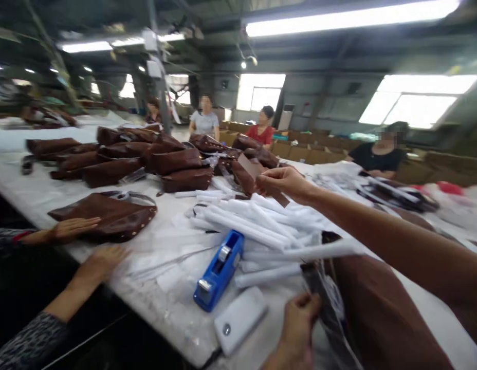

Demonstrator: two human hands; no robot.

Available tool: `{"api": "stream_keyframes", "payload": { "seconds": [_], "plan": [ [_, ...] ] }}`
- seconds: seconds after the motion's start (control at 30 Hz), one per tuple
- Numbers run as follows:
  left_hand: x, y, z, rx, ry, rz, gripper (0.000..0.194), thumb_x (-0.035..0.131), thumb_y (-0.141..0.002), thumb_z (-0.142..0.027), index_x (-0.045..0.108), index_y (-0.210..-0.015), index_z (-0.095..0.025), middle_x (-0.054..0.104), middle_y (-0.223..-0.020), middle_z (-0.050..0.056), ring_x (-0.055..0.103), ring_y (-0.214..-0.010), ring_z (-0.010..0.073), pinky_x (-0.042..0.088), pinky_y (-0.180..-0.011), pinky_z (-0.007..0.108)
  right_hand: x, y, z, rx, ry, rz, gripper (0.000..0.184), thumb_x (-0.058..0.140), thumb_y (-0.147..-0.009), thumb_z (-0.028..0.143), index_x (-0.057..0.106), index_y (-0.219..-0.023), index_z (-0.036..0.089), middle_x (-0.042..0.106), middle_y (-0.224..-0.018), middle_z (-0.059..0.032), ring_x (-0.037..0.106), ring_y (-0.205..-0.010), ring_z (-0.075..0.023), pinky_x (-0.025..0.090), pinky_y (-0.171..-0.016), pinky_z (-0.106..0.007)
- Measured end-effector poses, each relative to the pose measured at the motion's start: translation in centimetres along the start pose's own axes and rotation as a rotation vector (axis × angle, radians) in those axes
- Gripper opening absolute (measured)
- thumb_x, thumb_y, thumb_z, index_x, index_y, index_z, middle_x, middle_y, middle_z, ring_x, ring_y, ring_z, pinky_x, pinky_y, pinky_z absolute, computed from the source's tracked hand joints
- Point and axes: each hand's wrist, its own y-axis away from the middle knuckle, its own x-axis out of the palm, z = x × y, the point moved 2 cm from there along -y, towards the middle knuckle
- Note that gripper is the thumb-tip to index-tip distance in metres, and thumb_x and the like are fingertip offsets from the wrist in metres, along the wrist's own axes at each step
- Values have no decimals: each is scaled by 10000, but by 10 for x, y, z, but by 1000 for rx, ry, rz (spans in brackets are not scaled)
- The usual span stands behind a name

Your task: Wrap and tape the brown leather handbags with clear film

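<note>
My right hand (282,181) reaches out over the table, fingers pinched on a flat brown strip (249,168) whose short end sticks out below the palm. Under it lies a pile of white wrapped rolls (257,221). Low in the view, my left hand (300,321) has thumb and fingers closed on a dark brown strap (319,288) with clear plastic along it. That strap lies against a large brown leather bag (381,308) at the lower right. A blue tape dispenser (219,272) and a white phone-like device (240,319) lie left of my left hand.
A co-worker's hands (74,228) in patterned sleeves are at the left, one on a brown studded bag (107,216). Several brown bags (180,164) are heaped behind. Other people (204,121) and cardboard boxes (319,156) are beyond the table.
</note>
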Motion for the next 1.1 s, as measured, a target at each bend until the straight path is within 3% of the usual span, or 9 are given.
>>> {"api": "stream_keyframes", "payload": {
  "seconds": [0.1, 0.2, 0.27, 0.33, 0.5, 0.7, 0.83, 0.97, 1.1],
  "plan": [
    [133, 1, -13, -252, 301, 92, 406, 683, -877, -540, 718, -1027, -165, 738, -935, 36, 689, -928, 195, 545, -879, 320, -59, 104, 20, 36, 19, -135, 462, 804, -765, 570, 761, -953, 151, 731, -881, -46, 675, -728, -150, 564, -675, -236],
    [251, 17, -34, -499, 548, 125, 425, 792, -774, -513, 745, -983, -147, 748, -886, 49, 696, -887, 203, 546, -839, 294, -96, 216, 20, 202, 108, -352, 525, 819, -739, 611, 762, -1031, 177, 728, -837, -42, 678, -759, -179, 555, -695, -251],
    [304, 25, -49, -540, 570, 170, 438, 851, -706, -485, 756, -942, -129, 750, -881, 65, 696, -845, 195, 548, -801, 276, -106, 286, 13, 263, 168, -470, 570, 798, -755, 633, 751, -1099, 181, 734, -859, -55, 687, -795, -216, 552, -704, -282],
    [338, 29, -63, -553, 570, 214, 454, 897, -634, -470, 764, -898, -124, 752, -883, 68, 687, -800, 169, 542, -763, 245, -108, 345, 3, 306, 150, -552, 596, 784, -771, 627, 725, -1168, 187, 738, -945, -70, 694, -840, -248, 556, -730, -321],
    [388, 23, -104, -587, 530, 403, 528, 963, -533, -392, 776, -926, -94, 754, -900, 86, 669, -749, 136, 524, -707, 196, -101, 445, -9, 337, 245, -708, 398, 745, -811, 553, 764, -1000, 203, 739, -864, -54, 681, -785, -246, 518, -673, -315],
    [426, 24, -143, -575, 290, 699, 482, 931, -617, -416, 774, -939, -95, 752, -875, 90, 666, -726, 137, 509, -673, 191, -86, 504, -8, 240, 423, -749, 203, 635, -887, 391, 769, -917, 242, 712, -748, 12, 645, -651, -178, 466, -625, -291],
    [437, 32, -157, -505, 112, 819, 449, 877, -698, -462, 780, -956, -108, 755, -905, 88, 660, -777, 139, 494, -711, 183, -76, 510, -15, 196, 378, -822, 161, 637, -874, 323, 771, -922, 248, 739, -836, 9, 671, -724, -192, 491, -684, -299],
    [443, 43, -169, -434, -23, 871, 431, 850, -724, -480, 788, -949, -117, 754, -883, 80, 658, -796, 161, 494, -750, 209, -74, 492, -20, 121, 247, -878, 154, 686, -827, 304, 775, -933, 235, 750, -927, -17, 686, -844, -232, 506, -794, -335],
    [442, 49, -172, -414, -56, 884, 456, 846, -712, -507, 794, -961, -129, 748, -844, 70, 654, -779, 174, 496, -751, 232, -68, 477, -28, 148, -352, -743, 336, 796, -764, 424, 770, -1002, 187, 745, -965, -63, 679, -912, -244, 515, -812, -325]
  ]
}}
